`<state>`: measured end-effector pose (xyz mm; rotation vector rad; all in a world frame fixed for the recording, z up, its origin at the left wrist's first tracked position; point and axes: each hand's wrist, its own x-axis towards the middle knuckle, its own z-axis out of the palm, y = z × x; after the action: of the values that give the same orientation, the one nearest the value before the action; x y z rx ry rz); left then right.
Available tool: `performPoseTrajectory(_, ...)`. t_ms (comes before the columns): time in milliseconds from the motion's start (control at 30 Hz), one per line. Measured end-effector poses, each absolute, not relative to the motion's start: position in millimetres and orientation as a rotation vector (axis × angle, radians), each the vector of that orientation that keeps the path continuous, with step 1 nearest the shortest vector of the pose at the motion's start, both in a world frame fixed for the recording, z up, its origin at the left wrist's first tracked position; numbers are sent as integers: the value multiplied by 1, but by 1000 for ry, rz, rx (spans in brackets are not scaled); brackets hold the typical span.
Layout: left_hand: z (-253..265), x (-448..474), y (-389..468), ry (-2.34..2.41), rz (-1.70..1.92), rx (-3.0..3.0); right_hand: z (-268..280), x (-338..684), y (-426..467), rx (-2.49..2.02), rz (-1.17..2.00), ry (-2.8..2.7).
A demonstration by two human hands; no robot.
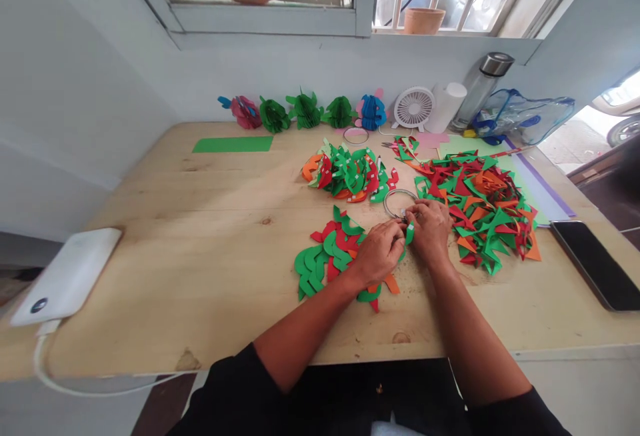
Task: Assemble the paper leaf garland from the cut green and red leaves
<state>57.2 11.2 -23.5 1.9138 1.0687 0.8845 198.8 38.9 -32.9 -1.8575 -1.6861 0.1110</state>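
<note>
R hand pinches green paper pc, long axis approx. fore-aft. L hand bunched narrow, can't tell if holding. Grey ring just past both.

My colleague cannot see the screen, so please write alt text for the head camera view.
A person's left hand and right hand are close together at a green paper piece over a wooden table. Around them lie a thin ring and heaps of red, green and orange cut paper; folded paper figures stand along the wall behind.
</note>
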Motion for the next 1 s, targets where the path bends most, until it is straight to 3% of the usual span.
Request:
performPoseTrajectory(733,-23,57,12,1053,915,1864,-32,203,44,-1712,118,-1548)
performPoseTrajectory(1000,-28,53,15,1075,1055,1545,-18,203,36,-1482,414,-1299)
